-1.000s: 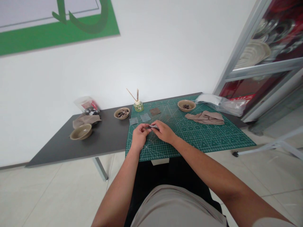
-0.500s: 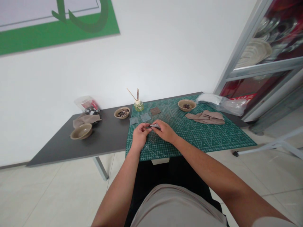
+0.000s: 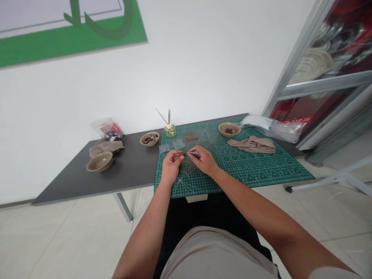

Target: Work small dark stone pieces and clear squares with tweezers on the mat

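Note:
Both my hands rest over the green cutting mat (image 3: 250, 166) near its left part. My right hand (image 3: 205, 159) pinches a small thin grey piece (image 3: 192, 154) between thumb and fingers. My left hand (image 3: 171, 164) is curled, its fingertips pinched close to the end of that piece; what they hold is too small to make out. Just beyond my hands lie two grey squares (image 3: 171, 146) and a brown square (image 3: 190, 136) flat on the mat.
On the dark table (image 3: 128, 170) stand a reed diffuser (image 3: 169, 128), a bowl of dark bits (image 3: 149, 138), another bowl (image 3: 229, 129), an empty bowl (image 3: 99, 161), folded beige cloth (image 3: 252, 144), plastic bags (image 3: 271, 128) and a glass cabinet (image 3: 325, 69) at the right.
My hands have drawn slightly apart; the right hand has shifted a little to the right with the grey piece. Everything else on the table is unmoved.

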Action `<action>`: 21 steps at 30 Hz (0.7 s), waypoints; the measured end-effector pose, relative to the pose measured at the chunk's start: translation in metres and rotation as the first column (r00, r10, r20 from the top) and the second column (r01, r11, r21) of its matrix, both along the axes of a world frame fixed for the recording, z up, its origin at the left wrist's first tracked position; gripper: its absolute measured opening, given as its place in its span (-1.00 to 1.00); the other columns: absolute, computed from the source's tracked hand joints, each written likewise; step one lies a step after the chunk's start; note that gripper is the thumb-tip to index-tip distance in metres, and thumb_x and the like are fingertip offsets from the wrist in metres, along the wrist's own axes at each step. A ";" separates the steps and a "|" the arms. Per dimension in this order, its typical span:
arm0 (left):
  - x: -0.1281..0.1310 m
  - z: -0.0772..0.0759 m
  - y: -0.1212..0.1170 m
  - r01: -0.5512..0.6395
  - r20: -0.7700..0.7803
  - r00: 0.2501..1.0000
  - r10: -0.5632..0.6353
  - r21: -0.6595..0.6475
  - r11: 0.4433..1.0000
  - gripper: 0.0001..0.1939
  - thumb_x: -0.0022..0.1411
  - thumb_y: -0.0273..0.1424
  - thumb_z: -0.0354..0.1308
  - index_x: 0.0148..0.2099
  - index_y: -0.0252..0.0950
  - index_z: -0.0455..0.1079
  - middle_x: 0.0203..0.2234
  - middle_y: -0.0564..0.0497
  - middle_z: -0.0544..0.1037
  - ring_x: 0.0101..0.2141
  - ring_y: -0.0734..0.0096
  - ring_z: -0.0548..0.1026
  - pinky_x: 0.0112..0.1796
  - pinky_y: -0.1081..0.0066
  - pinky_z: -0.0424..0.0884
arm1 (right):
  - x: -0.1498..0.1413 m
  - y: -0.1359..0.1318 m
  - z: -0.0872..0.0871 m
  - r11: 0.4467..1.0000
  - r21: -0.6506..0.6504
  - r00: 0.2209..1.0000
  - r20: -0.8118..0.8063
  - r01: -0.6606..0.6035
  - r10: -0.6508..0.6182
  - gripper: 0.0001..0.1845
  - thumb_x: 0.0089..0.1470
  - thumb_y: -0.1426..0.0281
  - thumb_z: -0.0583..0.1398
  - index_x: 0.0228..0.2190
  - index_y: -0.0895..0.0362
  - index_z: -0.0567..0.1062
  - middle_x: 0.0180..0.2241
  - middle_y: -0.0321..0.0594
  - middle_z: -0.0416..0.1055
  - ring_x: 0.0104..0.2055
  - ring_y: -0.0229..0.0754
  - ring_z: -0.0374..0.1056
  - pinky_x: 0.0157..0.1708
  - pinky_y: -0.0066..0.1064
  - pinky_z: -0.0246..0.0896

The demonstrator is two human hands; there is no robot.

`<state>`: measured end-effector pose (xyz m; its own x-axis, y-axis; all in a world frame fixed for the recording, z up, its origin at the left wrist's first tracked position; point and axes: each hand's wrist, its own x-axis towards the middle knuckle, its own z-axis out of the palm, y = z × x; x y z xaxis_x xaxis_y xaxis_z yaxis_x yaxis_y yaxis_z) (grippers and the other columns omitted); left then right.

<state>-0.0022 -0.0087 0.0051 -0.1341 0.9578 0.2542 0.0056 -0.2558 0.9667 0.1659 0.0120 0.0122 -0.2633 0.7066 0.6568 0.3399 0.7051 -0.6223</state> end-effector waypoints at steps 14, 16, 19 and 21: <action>0.003 0.003 -0.001 0.054 0.064 0.997 -0.052 -0.040 0.998 -0.65 -0.01 -0.36 0.33 -0.12 -0.28 0.49 -0.42 0.04 0.57 -0.41 0.44 0.50 -0.25 0.36 0.45 | -0.003 0.004 0.000 0.994 0.054 0.992 0.086 -0.096 0.091 -0.89 0.26 0.37 0.09 -0.24 0.07 0.43 -0.26 -0.17 0.41 -0.16 -0.12 0.35 -0.11 -0.24 0.28; 0.004 0.003 -0.002 0.075 0.067 0.995 -0.072 -0.048 0.996 -0.66 -0.03 -0.38 0.34 -0.14 -0.29 0.48 -0.45 0.05 0.56 -0.43 0.45 0.50 -0.26 0.37 0.44 | -0.004 0.004 -0.001 0.993 0.052 0.991 0.087 -0.104 0.099 -0.89 0.26 0.39 0.09 -0.24 0.07 0.42 -0.25 -0.17 0.41 -0.15 -0.12 0.35 -0.10 -0.23 0.27; 0.003 0.003 -0.001 0.111 0.063 0.992 -0.107 -0.072 0.991 -0.71 0.00 -0.37 0.31 -0.18 -0.29 0.46 -0.46 0.07 0.56 -0.46 0.46 0.49 -0.30 0.39 0.44 | -0.004 0.005 -0.001 0.993 0.049 0.991 0.082 -0.110 0.106 -0.90 0.26 0.40 0.09 -0.23 0.07 0.41 -0.24 -0.17 0.41 -0.14 -0.12 0.34 -0.10 -0.23 0.27; 0.003 0.003 -0.001 0.135 0.059 0.990 -0.130 -0.082 0.987 -0.74 0.01 -0.37 0.29 -0.20 -0.29 0.44 -0.48 0.08 0.56 -0.48 0.46 0.49 -0.32 0.40 0.43 | -0.004 0.005 -0.001 0.993 0.042 0.991 0.078 -0.114 0.110 -0.91 0.26 0.39 0.10 -0.23 0.07 0.41 -0.24 -0.17 0.41 -0.14 -0.13 0.34 -0.10 -0.23 0.27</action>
<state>0.0009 -0.0097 0.0085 -0.0157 0.9860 0.1661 -0.0752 -0.1668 0.9831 0.1618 0.0169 0.0113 -0.3893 0.6393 0.6631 0.3019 0.7687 -0.5638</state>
